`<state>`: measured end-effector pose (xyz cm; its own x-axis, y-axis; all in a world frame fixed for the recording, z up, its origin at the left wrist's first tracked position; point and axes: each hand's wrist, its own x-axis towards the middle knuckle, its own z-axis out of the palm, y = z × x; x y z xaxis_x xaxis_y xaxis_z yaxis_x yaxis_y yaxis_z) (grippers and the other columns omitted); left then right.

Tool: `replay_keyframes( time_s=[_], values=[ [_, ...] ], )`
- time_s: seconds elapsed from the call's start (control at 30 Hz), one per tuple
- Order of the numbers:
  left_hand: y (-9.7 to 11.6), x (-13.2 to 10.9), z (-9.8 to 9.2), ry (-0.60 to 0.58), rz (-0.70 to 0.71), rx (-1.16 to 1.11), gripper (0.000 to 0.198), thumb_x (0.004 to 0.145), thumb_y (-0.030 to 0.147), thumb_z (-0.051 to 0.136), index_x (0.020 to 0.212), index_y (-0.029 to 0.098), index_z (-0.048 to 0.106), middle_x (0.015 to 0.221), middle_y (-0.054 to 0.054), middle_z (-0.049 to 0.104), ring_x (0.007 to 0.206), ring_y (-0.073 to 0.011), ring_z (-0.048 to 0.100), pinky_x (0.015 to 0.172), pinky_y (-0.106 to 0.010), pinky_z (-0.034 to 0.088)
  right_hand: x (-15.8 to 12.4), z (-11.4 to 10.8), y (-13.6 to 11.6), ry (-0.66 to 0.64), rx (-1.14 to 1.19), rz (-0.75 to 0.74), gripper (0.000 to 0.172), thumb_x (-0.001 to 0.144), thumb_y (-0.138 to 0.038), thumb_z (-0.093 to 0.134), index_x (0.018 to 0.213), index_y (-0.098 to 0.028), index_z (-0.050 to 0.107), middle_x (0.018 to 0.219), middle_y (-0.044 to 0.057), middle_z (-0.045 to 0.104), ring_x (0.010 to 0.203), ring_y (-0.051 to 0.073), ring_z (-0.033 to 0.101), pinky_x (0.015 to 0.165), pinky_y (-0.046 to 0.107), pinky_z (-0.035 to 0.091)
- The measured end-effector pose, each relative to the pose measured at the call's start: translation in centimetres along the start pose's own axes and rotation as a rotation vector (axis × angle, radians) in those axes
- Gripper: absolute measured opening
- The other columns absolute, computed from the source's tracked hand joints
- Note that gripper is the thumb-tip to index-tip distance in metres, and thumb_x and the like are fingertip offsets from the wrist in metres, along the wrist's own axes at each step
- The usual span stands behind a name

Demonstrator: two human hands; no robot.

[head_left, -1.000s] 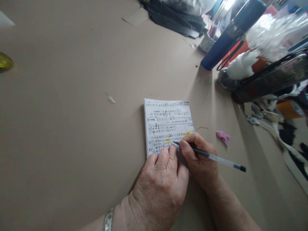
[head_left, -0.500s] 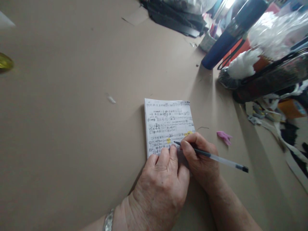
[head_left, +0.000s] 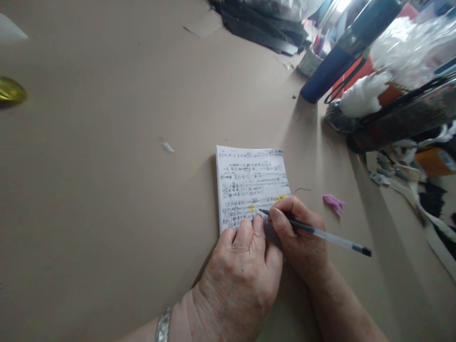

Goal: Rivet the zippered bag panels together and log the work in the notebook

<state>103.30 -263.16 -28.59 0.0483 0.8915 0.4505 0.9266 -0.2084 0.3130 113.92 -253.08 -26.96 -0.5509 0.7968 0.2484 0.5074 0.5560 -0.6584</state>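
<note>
A small notepad (head_left: pixel 251 173), covered in dark handwriting with a few yellow marks, lies on the table. My left hand (head_left: pixel 242 270) rests over its lower part, palm down, with the fingers lying on the page. Between the thumb and fingers of my right hand (head_left: pixel 302 232) is a pen (head_left: pixel 329 237) with a clear barrel and black ends. Its tip is at the written lines, just above my left fingertips; whether it touches the paper I cannot tell. The pad's bottom edge is hidden under my hands.
A pink clip-like piece (head_left: pixel 334 204) lies right of my right hand. Behind it stand a blue cylinder (head_left: pixel 326 71), a dark bottle (head_left: pixel 392 114) and a red container (head_left: pixel 354 78). A clear scrap (head_left: pixel 166 145) and a shiny yellow object (head_left: pixel 11 91) are on the left.
The whole view has shifted slightly, with everything a little further right in the picture. Both hands, the pen and the notepad keep nearly the same places relative to each other.
</note>
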Motion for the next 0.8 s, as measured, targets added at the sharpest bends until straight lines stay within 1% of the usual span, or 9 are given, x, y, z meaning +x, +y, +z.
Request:
replay_keyframes(
  time_s=[0.27,0.43,0.53,0.6,0.67,0.73,0.8],
  values=[
    [0.05,-0.08,0.26,0.022,-0.017,-0.001,0.034,0.089,0.011,0.035,0.098,0.010,0.067,0.109,-0.020,0.067,0.093,-0.0323,0.065,0.069,-0.045,0.058,0.01,-0.06,-0.07,-0.006,0.013,0.007,0.016,0.085,-0.020,0.056,0.070,-0.018,0.052,0.056,-0.006,0.052,0.048,0.005,0.045,0.048,0.017,0.038],
    [-0.22,0.06,0.08,0.030,0.004,-0.007,0.036,0.089,0.011,0.033,0.098,0.010,0.067,0.107,-0.020,0.068,0.093,-0.0324,0.066,0.068,-0.045,0.059,-0.02,0.08,-0.15,-0.014,0.036,0.011,0.017,0.085,-0.019,0.056,0.069,-0.018,0.052,0.056,-0.006,0.051,0.047,0.005,0.043,0.047,0.017,0.037],
    [-0.25,0.13,0.04,0.036,0.008,0.009,0.033,0.088,0.010,0.036,0.098,0.010,0.067,0.107,-0.020,0.068,0.093,-0.0325,0.066,0.067,-0.045,0.059,0.00,0.18,-0.26,-0.010,0.041,0.012,0.017,0.084,-0.018,0.056,0.068,-0.018,0.052,0.055,-0.006,0.050,0.047,0.005,0.043,0.047,0.017,0.037],
    [-0.25,0.22,0.02,0.054,0.000,0.002,0.031,0.087,0.010,0.037,0.095,0.010,0.067,0.105,-0.020,0.068,0.091,-0.0327,0.066,0.065,-0.045,0.058,0.03,0.16,-0.28,-0.007,0.044,0.031,0.016,0.083,-0.018,0.056,0.068,-0.018,0.052,0.055,-0.006,0.051,0.047,0.005,0.044,0.047,0.017,0.037],
    [-0.28,0.35,-0.08,0.046,-0.009,-0.027,0.031,0.087,0.009,0.036,0.093,0.010,0.067,0.103,-0.021,0.069,0.087,-0.0329,0.066,0.062,-0.045,0.058,0.10,0.04,-0.20,0.001,0.066,0.065,0.015,0.084,-0.019,0.057,0.069,-0.018,0.053,0.056,-0.006,0.052,0.048,0.006,0.045,0.048,0.018,0.037],
    [-0.40,0.47,-0.25,0.020,-0.004,-0.058,0.031,0.085,0.009,0.036,0.090,0.010,0.067,0.103,-0.022,0.068,0.086,-0.0341,0.065,0.059,-0.046,0.057,0.26,-0.15,-0.02,0.023,0.140,0.114,0.016,0.085,-0.021,0.057,0.069,-0.019,0.053,0.057,-0.005,0.053,0.050,0.007,0.045,0.048,0.019,0.037],
    [-0.57,0.53,-0.39,0.001,0.009,-0.085,0.027,0.084,0.009,0.039,0.084,0.011,0.066,0.106,-0.023,0.067,0.088,-0.0354,0.064,0.061,-0.049,0.057,0.46,-0.35,0.21,0.058,0.258,0.175,0.019,0.086,-0.026,0.056,0.069,-0.019,0.053,0.057,-0.005,0.053,0.050,0.007,0.045,0.047,0.019,0.037]
  ],
)
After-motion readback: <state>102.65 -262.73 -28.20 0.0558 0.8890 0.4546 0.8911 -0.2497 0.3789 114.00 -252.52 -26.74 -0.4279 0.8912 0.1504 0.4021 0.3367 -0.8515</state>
